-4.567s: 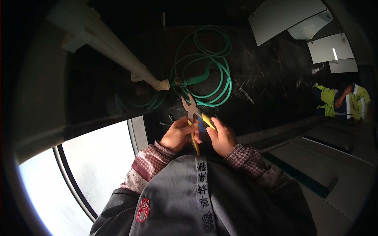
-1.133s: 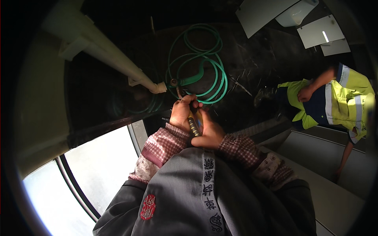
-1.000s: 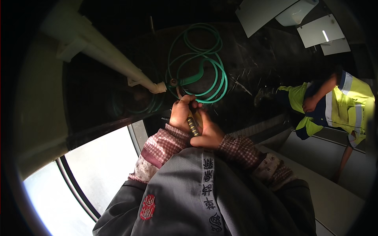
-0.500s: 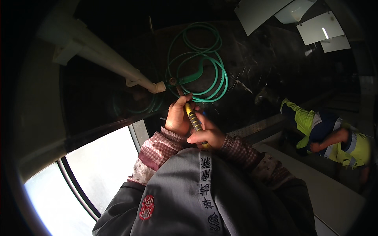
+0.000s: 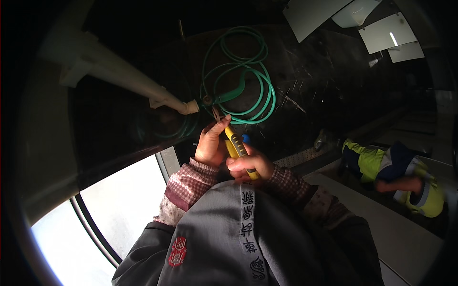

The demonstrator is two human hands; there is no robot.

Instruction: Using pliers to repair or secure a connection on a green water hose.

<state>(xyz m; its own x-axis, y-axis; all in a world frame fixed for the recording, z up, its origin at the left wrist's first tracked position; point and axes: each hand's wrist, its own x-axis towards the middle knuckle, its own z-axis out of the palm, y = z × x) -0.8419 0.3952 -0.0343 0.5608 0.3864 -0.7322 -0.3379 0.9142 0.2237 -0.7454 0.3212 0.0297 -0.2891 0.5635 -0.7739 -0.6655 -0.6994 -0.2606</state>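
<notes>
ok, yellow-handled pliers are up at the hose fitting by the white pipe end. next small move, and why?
Probably squeeze the handles shut. The yellow-handled pliers have their nose at the small fitting where the green coiled hose meets the white pipe; the right hand wraps the handles and the left hand steadies near the head.

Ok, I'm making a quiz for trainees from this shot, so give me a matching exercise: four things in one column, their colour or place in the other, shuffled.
Things:
1. pliers
2. hose
3. pipe
4. co-worker

Colour or place:
a. green, coiled on the dark floor
b. pale, slanting in from the upper left
c. yellow-handled, held in both hands
d. in a bright yellow vest, at the right edge

Pairs: 1-c, 2-a, 3-b, 4-d. The left hand and right hand both grip the pliers.
</notes>
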